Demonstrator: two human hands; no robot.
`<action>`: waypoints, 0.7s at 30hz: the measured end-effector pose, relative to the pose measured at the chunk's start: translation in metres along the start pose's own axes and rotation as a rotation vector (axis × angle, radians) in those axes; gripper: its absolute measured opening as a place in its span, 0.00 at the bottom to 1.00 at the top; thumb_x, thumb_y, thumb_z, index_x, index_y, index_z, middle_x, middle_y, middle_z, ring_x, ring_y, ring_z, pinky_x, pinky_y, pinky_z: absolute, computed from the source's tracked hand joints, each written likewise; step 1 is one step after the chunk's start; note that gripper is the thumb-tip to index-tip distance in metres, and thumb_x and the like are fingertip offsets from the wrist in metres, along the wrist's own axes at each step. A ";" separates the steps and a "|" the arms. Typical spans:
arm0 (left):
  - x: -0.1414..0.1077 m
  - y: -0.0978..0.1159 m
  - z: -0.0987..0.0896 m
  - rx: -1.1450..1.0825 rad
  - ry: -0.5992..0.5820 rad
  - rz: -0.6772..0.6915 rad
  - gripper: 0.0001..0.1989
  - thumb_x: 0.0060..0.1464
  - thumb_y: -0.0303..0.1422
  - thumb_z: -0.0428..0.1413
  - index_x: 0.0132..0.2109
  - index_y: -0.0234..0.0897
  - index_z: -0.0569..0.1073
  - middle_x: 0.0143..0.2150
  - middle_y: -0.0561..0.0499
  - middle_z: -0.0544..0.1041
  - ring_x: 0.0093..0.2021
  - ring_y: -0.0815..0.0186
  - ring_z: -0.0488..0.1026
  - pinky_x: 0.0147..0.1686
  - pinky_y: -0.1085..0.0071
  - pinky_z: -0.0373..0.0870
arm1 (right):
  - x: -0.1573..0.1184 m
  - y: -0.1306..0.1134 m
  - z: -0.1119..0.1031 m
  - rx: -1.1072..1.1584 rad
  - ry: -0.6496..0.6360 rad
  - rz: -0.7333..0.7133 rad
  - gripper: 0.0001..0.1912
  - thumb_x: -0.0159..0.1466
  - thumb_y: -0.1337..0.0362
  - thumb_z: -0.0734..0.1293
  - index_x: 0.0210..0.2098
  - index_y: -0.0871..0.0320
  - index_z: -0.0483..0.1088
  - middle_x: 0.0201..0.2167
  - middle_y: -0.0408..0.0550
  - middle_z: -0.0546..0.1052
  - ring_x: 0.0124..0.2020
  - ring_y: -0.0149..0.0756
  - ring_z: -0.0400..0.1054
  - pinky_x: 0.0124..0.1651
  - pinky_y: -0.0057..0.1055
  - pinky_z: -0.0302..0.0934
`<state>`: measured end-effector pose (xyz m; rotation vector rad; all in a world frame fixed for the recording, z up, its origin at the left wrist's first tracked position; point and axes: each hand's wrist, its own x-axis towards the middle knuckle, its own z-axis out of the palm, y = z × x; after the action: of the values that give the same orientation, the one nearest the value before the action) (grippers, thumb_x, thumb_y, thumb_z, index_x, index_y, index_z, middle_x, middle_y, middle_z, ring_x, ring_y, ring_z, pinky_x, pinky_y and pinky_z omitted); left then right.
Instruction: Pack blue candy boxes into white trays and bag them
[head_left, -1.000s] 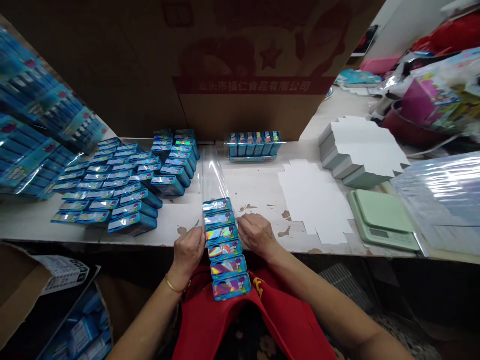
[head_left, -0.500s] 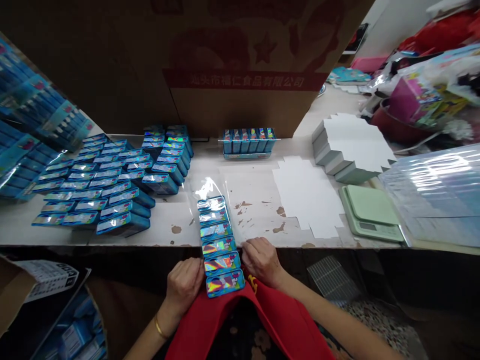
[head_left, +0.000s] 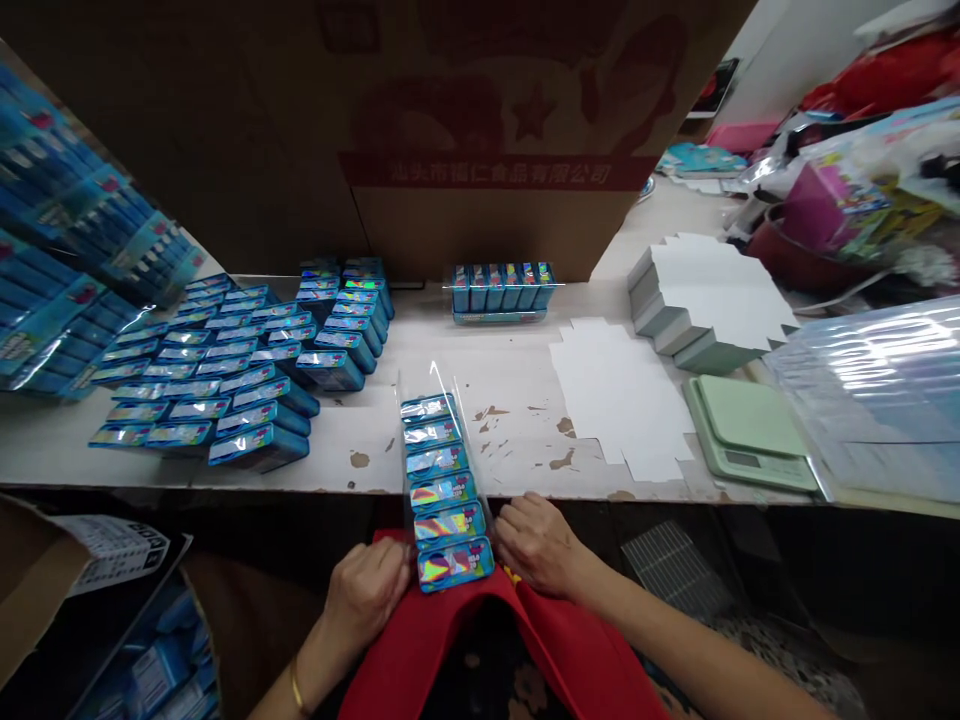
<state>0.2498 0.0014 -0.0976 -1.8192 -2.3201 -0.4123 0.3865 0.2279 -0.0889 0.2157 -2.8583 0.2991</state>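
A row of small blue boxes with shiny tops runs from the worktop over its front edge toward my lap. Clear plastic wrap surrounds the row and extends past its far end. My left hand is closed at the row's near left side, its fingers pinching the edge of the plastic. On the opposite side my right hand is closed on the plastic too, knuckles up, beside the near boxes. The fingertips of both hands are partly hidden.
Many blue boxes stand at left, with wrapped packs beyond. Against a large carton sits one filled tray. At right are white card blanks, a card stack, a green scale and plastic sheets.
Both hands have shifted slightly down and outward along the sides of the row. The plastic at the far end now stands in a narrower peak. The whole view has moved a little.
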 end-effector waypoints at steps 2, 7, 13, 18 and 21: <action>-0.009 0.005 -0.001 -0.043 -0.020 0.029 0.09 0.54 0.25 0.46 0.26 0.37 0.63 0.21 0.54 0.66 0.21 0.71 0.62 0.24 0.72 0.54 | -0.009 -0.003 -0.003 0.034 -0.057 -0.068 0.09 0.60 0.68 0.58 0.24 0.58 0.62 0.22 0.45 0.65 0.25 0.33 0.54 0.30 0.34 0.43; -0.001 0.010 0.007 -0.049 0.010 -0.051 0.11 0.56 0.26 0.45 0.26 0.37 0.63 0.21 0.54 0.66 0.21 0.71 0.62 0.24 0.72 0.56 | -0.009 -0.006 0.001 0.035 -0.012 -0.012 0.10 0.60 0.69 0.57 0.23 0.58 0.61 0.21 0.45 0.65 0.24 0.32 0.55 0.30 0.33 0.44; 0.047 -0.014 0.021 -0.033 0.094 -0.406 0.14 0.59 0.32 0.41 0.28 0.37 0.64 0.22 0.53 0.67 0.23 0.70 0.64 0.25 0.73 0.56 | 0.027 0.004 0.011 -0.155 0.273 0.168 0.12 0.63 0.68 0.56 0.23 0.59 0.63 0.18 0.43 0.64 0.22 0.31 0.55 0.29 0.32 0.44; 0.067 -0.030 0.023 0.034 0.138 -0.447 0.15 0.59 0.34 0.41 0.28 0.36 0.66 0.25 0.51 0.69 0.25 0.69 0.65 0.26 0.73 0.55 | 0.053 0.017 0.010 -0.195 0.301 0.231 0.13 0.63 0.67 0.56 0.22 0.58 0.63 0.20 0.44 0.66 0.22 0.29 0.57 0.29 0.29 0.44; 0.062 -0.025 0.024 -0.027 0.211 -0.442 0.15 0.59 0.34 0.42 0.27 0.36 0.65 0.23 0.52 0.68 0.24 0.70 0.64 0.27 0.74 0.56 | 0.055 0.015 0.005 -0.064 0.288 0.297 0.14 0.63 0.66 0.55 0.22 0.58 0.63 0.21 0.44 0.68 0.24 0.29 0.60 0.29 0.27 0.47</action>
<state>0.2117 0.0608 -0.1045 -1.1887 -2.5568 -0.6595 0.3304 0.2346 -0.0818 -0.2482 -2.6015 0.2699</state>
